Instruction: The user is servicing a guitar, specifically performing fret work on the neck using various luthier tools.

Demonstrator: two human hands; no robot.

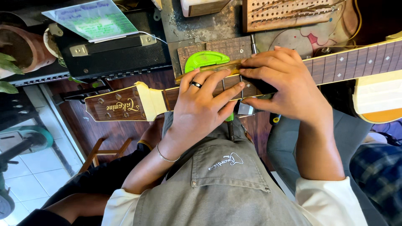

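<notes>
Head view: a guitar neck (335, 65) lies across the counter (197, 25), headstock (115, 104) to the left. Both hands press a long wooden bar (211, 69) along the fretboard. The left hand (201, 109), ringed, lies flat with fingers spread over bar and neck; the right hand (284, 83) pinches the bar's end. A green tool (203, 58) sits just behind the bar. A drilled wooden block (289, 12) lies farther back.

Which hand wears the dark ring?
The left hand, nearer the headstock: a dark band sits on one finger, and a bracelet on its wrist. The right hand is bare.
</notes>
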